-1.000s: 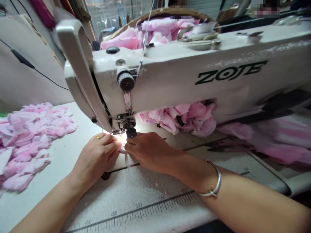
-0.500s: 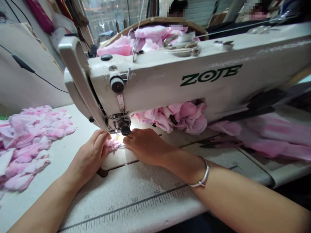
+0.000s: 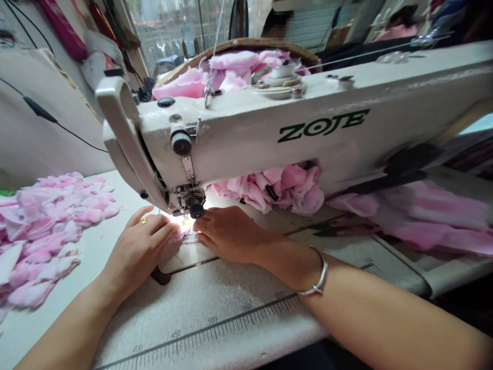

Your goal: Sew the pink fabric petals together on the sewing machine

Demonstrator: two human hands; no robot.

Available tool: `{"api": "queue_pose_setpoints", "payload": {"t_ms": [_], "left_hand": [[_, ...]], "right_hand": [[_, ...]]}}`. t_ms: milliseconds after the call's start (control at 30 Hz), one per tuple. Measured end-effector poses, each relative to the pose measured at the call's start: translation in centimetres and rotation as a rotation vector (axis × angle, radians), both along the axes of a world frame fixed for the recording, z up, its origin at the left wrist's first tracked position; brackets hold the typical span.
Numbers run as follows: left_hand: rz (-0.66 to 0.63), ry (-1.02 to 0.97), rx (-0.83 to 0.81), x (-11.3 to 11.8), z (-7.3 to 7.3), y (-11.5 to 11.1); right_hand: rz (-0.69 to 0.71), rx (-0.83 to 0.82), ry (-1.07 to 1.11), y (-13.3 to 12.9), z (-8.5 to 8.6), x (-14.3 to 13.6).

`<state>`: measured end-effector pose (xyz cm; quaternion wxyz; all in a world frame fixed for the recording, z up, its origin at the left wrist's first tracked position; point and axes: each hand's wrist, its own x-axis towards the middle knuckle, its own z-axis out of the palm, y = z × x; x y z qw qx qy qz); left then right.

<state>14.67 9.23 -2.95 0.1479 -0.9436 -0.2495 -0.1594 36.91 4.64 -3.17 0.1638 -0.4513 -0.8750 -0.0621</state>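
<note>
A white sewing machine (image 3: 239,139) marked ZOJE stands over the table, its lit needle area at the lower left of its head. Under the needle lies a small piece of pink fabric (image 3: 177,232). My left hand (image 3: 140,246), with a ring on one finger, holds the fabric's left side with its fingers together. My right hand (image 3: 229,234) is just right of the needle, fingers bent down at the fabric's right edge; its fingertips are partly hidden, so its hold is unclear. A bangle (image 3: 321,272) circles the right wrist.
Many pink fabric pieces (image 3: 50,231) cover the table's left side. More pink fabric (image 3: 288,187) is bunched under the machine arm, with long strips (image 3: 427,210) at right. Behind stands a basket (image 3: 304,50) of pink fabric. A ruler strip (image 3: 231,316) runs along the front.
My left hand has turned and spread flatter over the fabric, bringing its ring into view. Less of the fabric shows. The camera view has shifted slightly; my right hand has hardly moved.
</note>
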Motion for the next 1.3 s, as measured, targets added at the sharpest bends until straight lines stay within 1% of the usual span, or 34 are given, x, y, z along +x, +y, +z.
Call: {"api": "queue_pose_setpoints", "payload": {"t_ms": [200,367,433,533,633,700,767,867,1033,1167,1300], "left_hand": [[-0.048,-0.100,-0.107,0.1,-0.1,0.6],[-0.105,-0.150,-0.138,0.4,-0.1,0.9],[-0.110,-0.113,-0.118,0.2,-0.2,0.9],[-0.084,-0.004,-0.069,-0.1,-0.2,0.9],[-0.097,0.058,-0.023,-0.4,-0.3,0.7],[-0.127,0.083,-0.016,-0.3,-0.2,0.6],[-0.140,0.115,-0.046,-0.2,-0.1,0.4],[-0.118,0.127,-0.124,0.2,0.1,0.1],[-0.099,0.048,-0.227,0.8,0.4,-0.8],[-0.086,0.049,-0.243,1.0,0.4,-0.9],[-0.054,0.028,-0.231,1.0,-0.2,-0.5]], "right_hand": [[-0.039,-0.042,0.054,0.3,0.0,-0.1],[-0.017,-0.035,0.043,0.3,-0.1,-0.8],[0.013,-0.040,0.026,0.2,0.0,-0.8],[0.053,-0.045,-0.006,0.0,0.0,-0.5],[0.064,-0.046,-0.012,-0.2,0.0,-0.3],[0.074,-0.048,0.002,-0.3,0.1,-0.2],[0.086,-0.052,0.009,-0.4,0.2,-0.3],[0.091,-0.057,-0.011,-0.4,0.3,-0.3],[0.080,-0.050,-0.027,-0.5,0.1,-0.4],[0.071,-0.038,-0.047,-0.6,0.0,-0.5],[0.036,-0.027,-0.106,-0.3,0.2,-0.4]]}}
